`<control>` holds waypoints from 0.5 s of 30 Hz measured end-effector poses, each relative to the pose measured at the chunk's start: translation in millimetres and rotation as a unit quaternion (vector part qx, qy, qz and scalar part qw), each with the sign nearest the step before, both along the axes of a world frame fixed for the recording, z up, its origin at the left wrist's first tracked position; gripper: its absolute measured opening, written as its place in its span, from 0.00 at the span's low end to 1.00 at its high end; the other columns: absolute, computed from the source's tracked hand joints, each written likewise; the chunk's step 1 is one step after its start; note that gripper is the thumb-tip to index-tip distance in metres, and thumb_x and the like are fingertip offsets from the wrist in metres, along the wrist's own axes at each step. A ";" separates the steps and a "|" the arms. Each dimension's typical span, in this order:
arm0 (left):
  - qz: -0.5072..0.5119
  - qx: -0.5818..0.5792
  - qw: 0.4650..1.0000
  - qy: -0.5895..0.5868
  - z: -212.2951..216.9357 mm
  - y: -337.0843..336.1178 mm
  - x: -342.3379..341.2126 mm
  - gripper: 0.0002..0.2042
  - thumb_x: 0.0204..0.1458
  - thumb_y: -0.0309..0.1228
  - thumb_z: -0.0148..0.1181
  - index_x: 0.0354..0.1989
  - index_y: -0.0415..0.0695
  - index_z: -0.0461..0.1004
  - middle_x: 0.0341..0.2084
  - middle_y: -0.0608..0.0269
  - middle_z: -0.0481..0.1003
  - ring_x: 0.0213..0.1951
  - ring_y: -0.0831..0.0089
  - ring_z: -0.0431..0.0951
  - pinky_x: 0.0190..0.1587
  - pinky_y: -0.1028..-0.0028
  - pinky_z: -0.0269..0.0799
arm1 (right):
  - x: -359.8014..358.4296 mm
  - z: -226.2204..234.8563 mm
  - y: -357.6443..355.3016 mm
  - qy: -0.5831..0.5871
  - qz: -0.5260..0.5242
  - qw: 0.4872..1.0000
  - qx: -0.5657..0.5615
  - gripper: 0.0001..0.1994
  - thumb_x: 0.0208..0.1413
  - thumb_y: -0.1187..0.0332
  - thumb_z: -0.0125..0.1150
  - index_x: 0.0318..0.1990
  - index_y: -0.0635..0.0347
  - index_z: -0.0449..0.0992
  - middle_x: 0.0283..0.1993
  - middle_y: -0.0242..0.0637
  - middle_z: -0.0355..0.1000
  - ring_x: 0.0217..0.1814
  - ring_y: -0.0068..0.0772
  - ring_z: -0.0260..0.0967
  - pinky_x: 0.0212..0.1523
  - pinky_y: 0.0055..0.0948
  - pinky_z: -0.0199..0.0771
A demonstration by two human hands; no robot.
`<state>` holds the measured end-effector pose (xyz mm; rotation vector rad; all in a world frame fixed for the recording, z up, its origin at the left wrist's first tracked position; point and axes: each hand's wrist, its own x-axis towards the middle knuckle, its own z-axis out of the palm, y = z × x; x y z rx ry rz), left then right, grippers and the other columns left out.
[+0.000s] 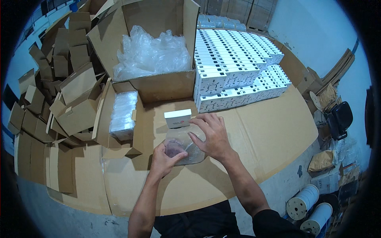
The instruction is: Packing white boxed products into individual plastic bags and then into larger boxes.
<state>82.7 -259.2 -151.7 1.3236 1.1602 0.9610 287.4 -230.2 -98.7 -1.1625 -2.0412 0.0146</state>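
Note:
My left hand (162, 160) is closed on a clear plastic bag (195, 155), its thumb over the front. A round, greyish-purple patch (174, 147) shows through the plastic beside that thumb; I cannot make out what it is. Over the bag's right side is my right hand (212, 135), thumb and index finger apart, with no object visible between them. Whether its fingertips touch the plastic is unclear. Just beyond the bag, a small white box (177, 119) stands on the cardboard-covered table (246, 146), near the right fingertips.
White boxes (234, 75) are stacked at the back right. A large carton (166, 85) holds crumpled clear bags (152, 53). Left of me, an open carton (139, 131) contains plastic-wrapped packs (124, 113), beside piled brown boxes (75, 115). Cable spools (303, 201) stand on the floor, lower right.

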 end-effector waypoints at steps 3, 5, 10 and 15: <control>-0.002 0.013 1.000 0.015 0.1 0.0 0.8 0.19 0.48 0.24 0.75 0.47 0.39 0.74 0.34 0.64 0.82 0.37 0.77 0.81 0.44 0.74 0.78 | 3.3 1.6 -0.5 -0.017 -0.015 0.999 -0.025 0.19 0.48 0.69 0.72 0.49 0.51 0.77 0.45 0.35 0.73 0.52 0.39 0.68 0.50 0.39 0.62; -0.001 0.017 1.000 0.019 0.9 0.7 1.0 0.19 0.48 0.25 0.75 0.47 0.39 0.74 0.34 0.63 0.82 0.37 0.77 0.81 0.44 0.74 0.78 | 7.5 -2.8 -0.1 -0.001 -0.006 0.998 -0.067 0.19 0.49 0.70 0.71 0.50 0.52 0.77 0.45 0.35 0.73 0.52 0.39 0.68 0.50 0.39 0.63; 0.013 0.018 0.999 0.026 3.2 0.3 2.0 0.19 0.48 0.25 0.75 0.47 0.39 0.74 0.35 0.63 0.81 0.38 0.77 0.81 0.44 0.73 0.78 | 12.6 -3.9 4.0 0.053 0.019 0.994 -0.092 0.18 0.50 0.71 0.71 0.49 0.53 0.77 0.45 0.35 0.72 0.50 0.40 0.69 0.51 0.41 0.65; 0.013 0.008 1.000 -0.005 -1.9 1.2 2.0 0.18 0.49 0.23 0.74 0.46 0.40 0.74 0.34 0.65 0.80 0.37 0.77 0.80 0.43 0.73 0.78 | 7.7 6.9 1.7 0.046 0.045 0.994 -0.088 0.17 0.49 0.71 0.72 0.47 0.54 0.78 0.50 0.37 0.70 0.53 0.42 0.69 0.55 0.42 0.66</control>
